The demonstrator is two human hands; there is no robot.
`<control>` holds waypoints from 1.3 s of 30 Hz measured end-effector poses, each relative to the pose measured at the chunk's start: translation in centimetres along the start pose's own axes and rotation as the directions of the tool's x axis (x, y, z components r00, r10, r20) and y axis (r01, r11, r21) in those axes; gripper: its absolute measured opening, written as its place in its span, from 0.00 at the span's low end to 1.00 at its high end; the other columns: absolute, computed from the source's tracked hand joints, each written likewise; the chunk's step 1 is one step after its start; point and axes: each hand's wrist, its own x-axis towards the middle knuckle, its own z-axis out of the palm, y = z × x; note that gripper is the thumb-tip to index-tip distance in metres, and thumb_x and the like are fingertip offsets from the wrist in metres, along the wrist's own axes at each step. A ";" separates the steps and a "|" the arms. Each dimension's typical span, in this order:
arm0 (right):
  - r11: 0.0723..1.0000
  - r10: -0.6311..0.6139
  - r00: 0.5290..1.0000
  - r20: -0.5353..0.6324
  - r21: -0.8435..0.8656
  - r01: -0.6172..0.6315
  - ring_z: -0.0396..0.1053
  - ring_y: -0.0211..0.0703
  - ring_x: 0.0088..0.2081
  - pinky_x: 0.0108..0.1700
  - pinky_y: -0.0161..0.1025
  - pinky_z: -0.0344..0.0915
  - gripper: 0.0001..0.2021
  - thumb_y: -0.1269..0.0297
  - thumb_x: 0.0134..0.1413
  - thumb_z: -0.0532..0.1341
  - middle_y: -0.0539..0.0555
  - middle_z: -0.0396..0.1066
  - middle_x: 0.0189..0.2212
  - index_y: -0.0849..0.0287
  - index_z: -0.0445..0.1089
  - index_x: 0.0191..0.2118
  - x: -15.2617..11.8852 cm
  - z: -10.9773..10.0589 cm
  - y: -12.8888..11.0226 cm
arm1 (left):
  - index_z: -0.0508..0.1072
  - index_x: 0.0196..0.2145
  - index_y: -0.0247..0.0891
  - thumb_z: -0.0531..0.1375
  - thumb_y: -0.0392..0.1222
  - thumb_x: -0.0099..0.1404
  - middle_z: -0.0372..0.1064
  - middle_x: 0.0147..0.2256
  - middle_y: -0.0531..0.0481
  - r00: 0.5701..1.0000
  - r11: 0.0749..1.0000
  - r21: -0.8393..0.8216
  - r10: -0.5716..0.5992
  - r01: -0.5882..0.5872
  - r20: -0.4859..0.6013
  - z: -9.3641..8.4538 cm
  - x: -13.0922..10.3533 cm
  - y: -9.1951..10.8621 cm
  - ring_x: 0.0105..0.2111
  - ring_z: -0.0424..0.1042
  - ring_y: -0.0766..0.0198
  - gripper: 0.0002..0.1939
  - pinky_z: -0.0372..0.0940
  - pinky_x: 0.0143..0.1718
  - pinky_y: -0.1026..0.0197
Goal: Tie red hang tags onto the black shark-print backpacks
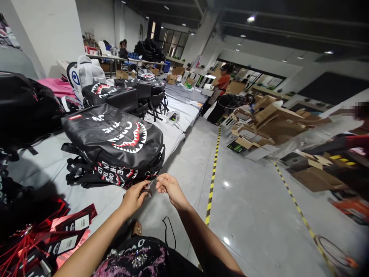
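Observation:
A stack of black backpacks (112,134) with a red-and-white shark-mouth print lies on the white-covered table (43,165). At its near corner, my left hand (135,199) is closed, with a thin black strap (148,191) between thumb and fingers. My right hand (170,189) is beside it, thumb and fingertips pinched at a small dark piece; what exactly they hold is too small to tell. A thin red string shows just above the hands, against the backpack. Several black-and-red hang tags (67,242) with red strings and white barcode labels lie at the lower left.
More backpacks (123,92) and a white one (89,73) stand farther along the table. Open cardboard boxes (256,130) are piled on the right. Yellow-black tape (213,173) runs along the floor. A person in an orange top (223,82) stands beyond the table.

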 end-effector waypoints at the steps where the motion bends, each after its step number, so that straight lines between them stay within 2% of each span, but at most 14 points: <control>1: 1.000 0.009 1.000 -0.018 0.020 -0.008 0.64 0.32 0.18 0.22 0.30 0.53 0.14 0.55 0.43 0.64 0.49 0.70 0.20 0.60 0.65 0.30 0.0 -0.2 0.1 | 0.66 0.53 0.44 0.57 0.36 0.63 0.72 0.46 0.47 1.000 0.999 -0.035 -0.014 0.013 -0.027 -0.2 -0.2 0.1 0.45 0.72 0.60 0.20 0.66 0.49 0.55; 5: 0.991 0.075 0.997 -0.037 0.118 -0.070 0.65 0.33 0.20 0.23 0.31 0.56 0.16 0.55 0.40 0.68 0.50 0.71 0.22 0.60 0.66 0.30 -0.2 -1.2 0.2 | 0.72 0.46 0.41 0.61 0.42 0.60 0.73 0.41 0.47 0.977 0.982 -0.159 -0.130 0.103 -0.171 -1.9 -0.7 1.0 0.40 0.73 0.60 0.15 0.68 0.43 0.58; 7: 0.979 0.122 0.992 0.044 0.159 -0.128 0.66 0.33 0.21 0.24 0.32 0.58 0.16 0.56 0.40 0.69 0.51 0.72 0.24 0.60 0.67 0.31 -0.4 -1.6 0.2 | 0.74 0.43 0.41 0.60 0.43 0.62 0.74 0.38 0.48 0.965 0.982 -0.166 -0.124 0.086 -0.233 -2.7 -0.6 1.4 0.36 0.73 0.62 0.11 0.68 0.39 0.59; 9: 0.966 0.172 0.973 0.155 0.165 -0.197 0.67 0.34 0.22 0.25 0.33 0.60 0.15 0.56 0.41 0.69 0.52 0.73 0.25 0.60 0.67 0.32 -0.6 -1.7 0.2 | 0.75 0.43 0.42 0.58 0.42 0.64 0.74 0.37 0.48 0.966 0.991 -0.130 -0.045 0.012 -0.254 -3.2 -0.3 1.8 0.35 0.72 0.63 0.11 0.67 0.39 0.60; 11: 0.957 0.212 0.948 0.239 0.144 -0.250 0.68 0.35 0.23 0.27 0.33 0.61 0.15 0.56 0.43 0.69 0.53 0.74 0.26 0.60 0.68 0.33 -0.7 -1.7 0.2 | 0.74 0.48 0.43 0.54 0.39 0.66 0.73 0.39 0.47 0.973 0.993 -0.097 0.046 -0.070 -0.227 -3.5 0.1 2.1 0.38 0.71 0.63 0.14 0.66 0.41 0.59; 13: 0.953 0.226 0.933 0.280 0.137 -0.271 0.69 0.35 0.24 0.27 0.33 0.62 0.15 0.56 0.44 0.69 0.53 0.74 0.27 0.60 0.68 0.34 -0.7 -1.7 0.2 | 0.72 0.52 0.43 0.51 0.36 0.68 0.72 0.41 0.46 0.983 0.990 -0.108 0.071 -0.090 -0.169 -3.7 0.3 2.4 0.40 0.70 0.63 0.18 0.65 0.43 0.59; 17: 0.945 0.218 0.931 0.294 0.176 -0.277 0.69 0.35 0.24 0.28 0.33 0.63 0.15 0.58 0.44 0.69 0.52 0.74 0.28 0.59 0.68 0.35 -0.5 -1.8 0.2 | 0.74 0.50 0.41 0.54 0.39 0.67 0.72 0.42 0.45 0.997 0.963 -0.261 -0.075 0.068 -0.017 -3.6 0.3 2.9 0.41 0.71 0.62 0.16 0.66 0.43 0.59; 19: 0.942 0.230 0.931 0.284 0.177 -0.287 0.68 0.35 0.24 0.29 0.34 0.63 0.15 0.58 0.43 0.69 0.52 0.74 0.28 0.59 0.68 0.35 -0.5 -1.8 0.3 | 0.75 0.48 0.39 0.59 0.42 0.64 0.73 0.42 0.45 0.992 0.938 -0.328 -0.123 0.113 -0.010 -3.4 0.2 2.9 0.41 0.71 0.61 0.15 0.66 0.42 0.60; 24: 0.953 0.249 0.926 0.284 0.098 -0.286 0.70 0.37 0.28 0.32 0.35 0.65 0.14 0.57 0.44 0.69 0.54 0.75 0.31 0.58 0.70 0.34 -0.6 -1.9 0.3 | 0.78 0.40 0.38 0.60 0.43 0.64 0.75 0.36 0.46 0.958 0.950 -0.303 -0.157 0.080 -0.239 -2.7 0.2 2.4 0.36 0.73 0.62 0.10 0.66 0.39 0.60; 28: 0.968 0.245 0.920 0.306 -0.022 -0.250 0.68 0.36 0.33 0.36 0.34 0.64 0.12 0.59 0.43 0.70 0.53 0.73 0.34 0.59 0.73 0.33 -0.2 -2.5 -0.1 | 0.76 0.45 0.41 0.59 0.41 0.65 0.75 0.37 0.47 0.921 0.986 -0.147 0.011 -0.074 -0.390 -2.6 0.2 2.2 0.35 0.73 0.64 0.11 0.66 0.38 0.61; 30: 0.967 0.250 0.919 0.307 -0.023 -0.255 0.64 0.33 0.29 0.34 0.33 0.63 0.12 0.60 0.41 0.72 0.50 0.70 0.28 0.59 0.74 0.32 0.2 -2.9 -0.3 | 0.76 0.44 0.42 0.59 0.39 0.65 0.75 0.36 0.48 0.910 0.983 -0.115 0.083 -0.141 -0.405 -2.7 0.3 2.4 0.34 0.72 0.65 0.11 0.66 0.37 0.62; 32: 0.963 0.248 0.919 0.307 0.023 -0.268 0.61 0.32 0.26 0.32 0.34 0.61 0.12 0.60 0.40 0.72 0.48 0.67 0.24 0.58 0.75 0.31 0.6 -3.2 -0.3 | 0.77 0.41 0.41 0.59 0.38 0.64 0.75 0.34 0.49 0.914 0.979 -0.136 0.089 -0.155 -0.397 -2.9 0.4 2.7 0.33 0.72 0.65 0.08 0.66 0.35 0.62; 36: 0.962 0.249 0.923 0.295 0.033 -0.270 0.61 0.33 0.27 0.33 0.36 0.61 0.11 0.61 0.40 0.72 0.49 0.68 0.26 0.58 0.75 0.30 0.9 -3.4 -0.2 | 0.77 0.38 0.40 0.60 0.38 0.64 0.75 0.33 0.49 0.908 0.976 -0.180 0.036 -0.121 -0.417 -3.2 0.5 2.9 0.32 0.73 0.65 0.07 0.67 0.35 0.62; 39: 0.953 0.290 0.888 0.356 -0.023 -0.302 0.60 0.32 0.26 0.34 0.36 0.62 0.11 0.61 0.40 0.72 0.49 0.67 0.25 0.59 0.75 0.31 0.8 -3.4 -0.1 | 0.77 0.39 0.41 0.59 0.38 0.65 0.75 0.33 0.49 0.885 0.979 -0.100 0.117 -0.180 -0.450 -3.6 0.5 2.6 0.33 0.72 0.65 0.07 0.66 0.35 0.62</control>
